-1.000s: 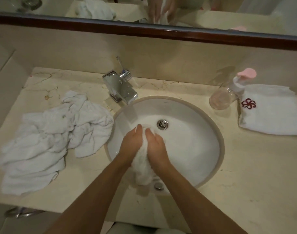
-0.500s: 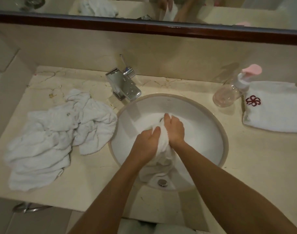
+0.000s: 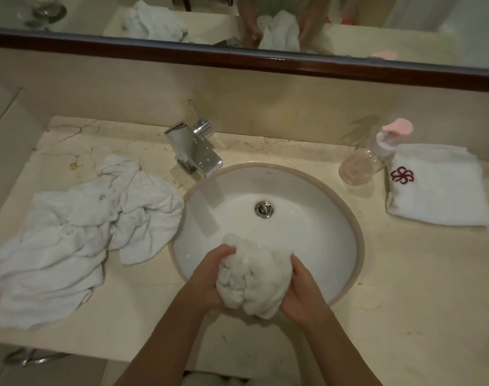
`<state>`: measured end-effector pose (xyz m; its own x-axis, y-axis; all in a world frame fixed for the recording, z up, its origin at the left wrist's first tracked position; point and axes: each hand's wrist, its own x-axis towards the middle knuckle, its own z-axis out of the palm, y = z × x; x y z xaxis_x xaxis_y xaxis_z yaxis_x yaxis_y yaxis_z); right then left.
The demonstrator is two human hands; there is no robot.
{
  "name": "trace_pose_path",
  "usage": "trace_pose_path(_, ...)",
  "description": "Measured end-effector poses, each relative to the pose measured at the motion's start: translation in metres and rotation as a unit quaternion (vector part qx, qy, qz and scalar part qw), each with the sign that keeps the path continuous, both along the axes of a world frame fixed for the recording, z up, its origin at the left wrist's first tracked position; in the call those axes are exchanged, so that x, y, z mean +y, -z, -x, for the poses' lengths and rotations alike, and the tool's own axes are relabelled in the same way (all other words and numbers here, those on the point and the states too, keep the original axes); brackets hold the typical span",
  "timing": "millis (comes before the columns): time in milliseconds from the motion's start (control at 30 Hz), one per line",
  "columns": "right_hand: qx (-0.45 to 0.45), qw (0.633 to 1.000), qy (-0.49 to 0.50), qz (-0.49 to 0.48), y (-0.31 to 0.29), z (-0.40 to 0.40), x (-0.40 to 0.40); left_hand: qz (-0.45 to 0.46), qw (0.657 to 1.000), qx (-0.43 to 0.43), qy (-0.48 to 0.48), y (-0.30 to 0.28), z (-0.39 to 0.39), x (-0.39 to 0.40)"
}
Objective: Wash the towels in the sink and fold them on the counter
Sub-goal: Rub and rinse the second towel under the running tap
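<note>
While water runs from the square chrome faucet into the round white sink basin, the left hand and right hand press from either side on a bunched wet white towel, both clamped on it, over the basin's near rim; a crumpled heap of white towels lies on the cream marble counter left of the basin; a folded white towel with a red flower emblem lies at the right, beside a clear pump bottle with a pink top.

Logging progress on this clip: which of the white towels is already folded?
The white towel with the red flower emblem, lying flat right of the sink beside the clear pump bottle. The others are crumpled.
</note>
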<state>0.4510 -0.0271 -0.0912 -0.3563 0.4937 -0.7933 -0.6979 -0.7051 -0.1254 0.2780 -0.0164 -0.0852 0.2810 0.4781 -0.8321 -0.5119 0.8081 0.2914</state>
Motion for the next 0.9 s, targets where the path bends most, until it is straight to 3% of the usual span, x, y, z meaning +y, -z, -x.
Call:
trace_pose_path(67,-0.116,0.988,-0.081,-0.069,-0.012,0.014,0.011,-0.036,0.994,0.101,0.025,0.009,-0.003,0.011)
trace_pose_path(100,-0.231,0.945,-0.185,-0.138,-0.018,0.024,0.016,-0.057,0.983,0.168,0.036,0.012,-0.005,0.017)
trace_pose_path(167,-0.407,0.794,-0.368,-0.263,-0.022,0.042,0.027,-0.136,0.94,0.306,0.063,0.013,-0.011,0.028)
trace_pose_path(200,-0.455,0.736,-0.406,-0.294,-0.021,0.048,0.033,-0.173,0.903,0.381,0.096,0.012,-0.015,0.029)
trace_pose_path(233,-0.498,0.7,-0.41,-0.306,-0.018,0.051,0.042,-0.189,0.871,0.438,0.115,0.007,-0.02,0.028)
trace_pose_path(300,-0.573,0.668,-0.384,-0.28,-0.016,0.05,0.064,-0.189,0.863,0.459,0.088,-0.004,-0.029,0.018)
trace_pose_path(367,-0.598,0.674,-0.364,-0.234,-0.008,0.046,0.084,-0.224,0.837,0.487,0.113,-0.012,-0.032,0.012)
trace_pose_path(433,-0.558,0.707,-0.369,-0.229,-0.004,0.049,0.088,-0.256,0.816,0.503,0.12,-0.02,-0.028,0.021)
trace_pose_path(500,-0.487,0.731,-0.395,-0.268,-0.013,0.06,0.074,-0.181,0.847,0.497,0.062,-0.015,-0.013,0.044)
trace_pose_path(567,-0.458,0.716,-0.429,-0.307,-0.023,0.067,0.061,-0.092,0.902,0.423,-0.006,-0.009,0.001,0.063)
trace_pose_path(633,-0.522,0.686,-0.405,-0.303,-0.017,0.064,0.069,-0.097,0.919,0.383,0.003,-0.002,-0.003,0.061)
trace_pose_path(700,-0.564,0.742,-0.299,-0.204,-0.001,0.055,0.091,-0.172,0.903,0.385,0.086,-0.007,-0.023,0.046)
trace_pose_path(800,-0.523,0.815,-0.21,-0.138,0.01,0.046,0.097,-0.241,0.839,0.458,0.164,-0.016,-0.037,0.033)
trace_pose_path(900,-0.459,0.832,-0.229,-0.212,0.0,0.06,0.076,-0.142,0.885,0.429,0.11,-0.007,-0.016,0.05)
